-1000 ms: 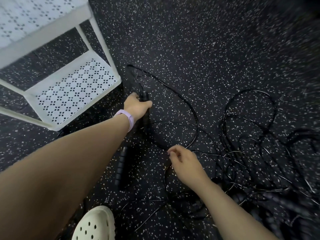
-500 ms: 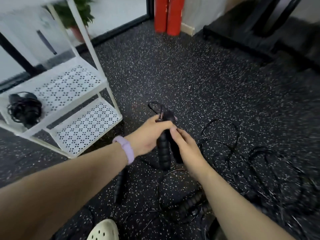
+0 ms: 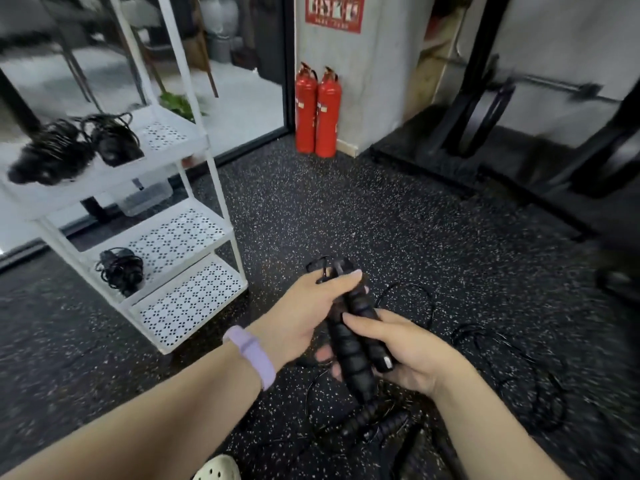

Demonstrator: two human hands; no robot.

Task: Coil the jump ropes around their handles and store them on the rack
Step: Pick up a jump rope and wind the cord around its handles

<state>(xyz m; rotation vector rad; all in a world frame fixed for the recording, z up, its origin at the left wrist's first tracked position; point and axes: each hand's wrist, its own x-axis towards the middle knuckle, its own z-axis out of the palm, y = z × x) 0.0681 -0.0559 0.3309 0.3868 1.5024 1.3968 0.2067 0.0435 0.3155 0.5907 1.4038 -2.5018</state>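
Nearest the viewer, a pale perforated shoe point(image 3: 217, 468) shows at the lower edge, and both forearms reach forward over the speckled black floor point(image 3: 346, 209). The left hand point(image 3: 304, 317), with a lilac wristband point(image 3: 252, 355) at the wrist, grips the upper part of the two black ribbed handles point(image 3: 349, 344), thumb laid across their top and fingers curled beneath. The right hand point(image 3: 412, 351) grasps the lower part of the same pair, fingers wrapped around the handle to the right and thumb pressed against it. The handles lie side by side, touching, tilted with their upper ends away from the viewer; a short loop of cord point(image 3: 323, 266) projects above the left thumb. Below and to the right of the hands, loose jump ropes point(image 3: 512, 368) lie tangled on the floor, with further ribbed handles point(image 3: 374, 420) among them. To the left stands a white rack point(image 3: 194, 233) with perforated shelves: one coiled rope point(image 3: 119, 270) on a lower shelf, two coiled bundles point(image 3: 76, 147) on the upper shelf, blurred. Beyond, two red fire extinguishers point(image 3: 317, 112) stand upright, touching each other, against a pillar.
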